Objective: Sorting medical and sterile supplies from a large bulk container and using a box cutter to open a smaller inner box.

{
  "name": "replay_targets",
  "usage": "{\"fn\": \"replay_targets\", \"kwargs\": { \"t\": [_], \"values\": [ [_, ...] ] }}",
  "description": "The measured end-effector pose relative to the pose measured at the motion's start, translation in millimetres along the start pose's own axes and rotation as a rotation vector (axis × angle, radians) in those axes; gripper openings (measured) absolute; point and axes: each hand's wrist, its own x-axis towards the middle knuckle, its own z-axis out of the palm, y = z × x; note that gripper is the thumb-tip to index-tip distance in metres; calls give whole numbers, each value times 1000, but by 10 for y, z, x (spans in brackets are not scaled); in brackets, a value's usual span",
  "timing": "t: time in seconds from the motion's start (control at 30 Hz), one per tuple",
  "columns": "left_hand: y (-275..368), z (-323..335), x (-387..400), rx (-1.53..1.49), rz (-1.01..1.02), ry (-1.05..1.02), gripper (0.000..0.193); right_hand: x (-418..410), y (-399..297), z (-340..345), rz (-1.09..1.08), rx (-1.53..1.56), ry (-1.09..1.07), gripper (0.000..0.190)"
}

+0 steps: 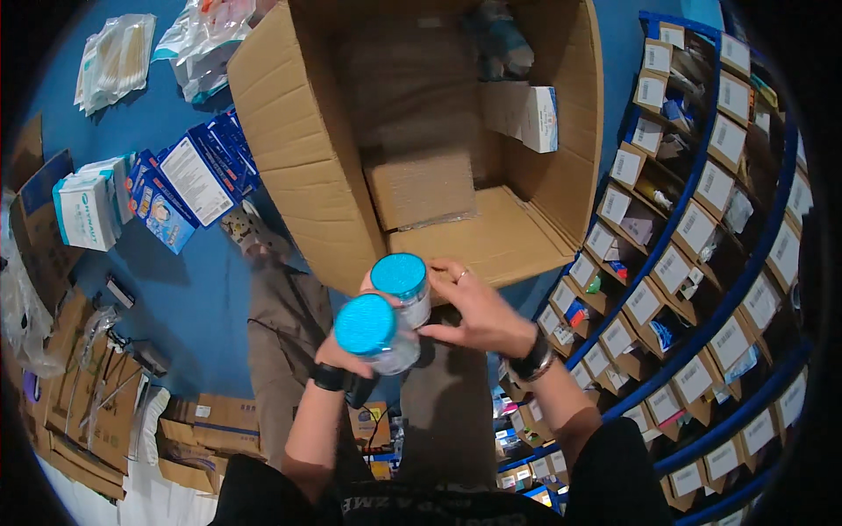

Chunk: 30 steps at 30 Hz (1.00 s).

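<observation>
Two clear jars with bright blue lids are in my hands, side by side in front of a big cardboard box [283, 144]. The nearer jar [395, 355] is held in my left hand [339, 352], its lid tilted up toward me. The farther jar [416, 309] bears a pale label; left fingers reach behind it. My right hand [473, 309] has its thumb and fingers spread at that jar's right side, and whether it grips the jar cannot be told. Inside the box lie a smaller carton [424, 191], a white box [543, 119] and a dark, blurred wrapped item [503, 46].
On the blue floor at left lie packs of cotton swabs [118, 59], blue boxes [197, 177] and white-and-teal packs [89, 210]. Flattened cardboard [85, 394] is at lower left. A blue-framed rack [684, 223] of labelled cardboard bins stands along the right.
</observation>
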Motion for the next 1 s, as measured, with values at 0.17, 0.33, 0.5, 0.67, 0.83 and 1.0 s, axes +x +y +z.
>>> {"fn": "replay_targets", "kwargs": {
  "t": [0.17, 0.33, 0.5, 0.67, 0.83, 1.0],
  "values": [
    [72, -324, -358, -191, 21, -102, 90, 864, 421, -709, 220, -209, 2, 51],
    [119, -254, -572, -12, 120, -99, 83, 2061, 1441, -1053, 444, -938, -21, 58],
    [105, -386, -981, 1, 113, 38, 84, 1965, 1805, -903, 56, -753, 259, 41],
    [160, -315, -821, -51, 61, 76, 87, 779, 2386, -1093, 246, -1357, -6, 12],
    [28, -277, -710, -105, 53, 72, 82, 305, 2819, -1027, 655, -1042, 77, 25],
    [22, -395, -919, 32, 31, 123, 74, 1282, 2506, -975, 312, -693, 325, 51]
  ]
}}
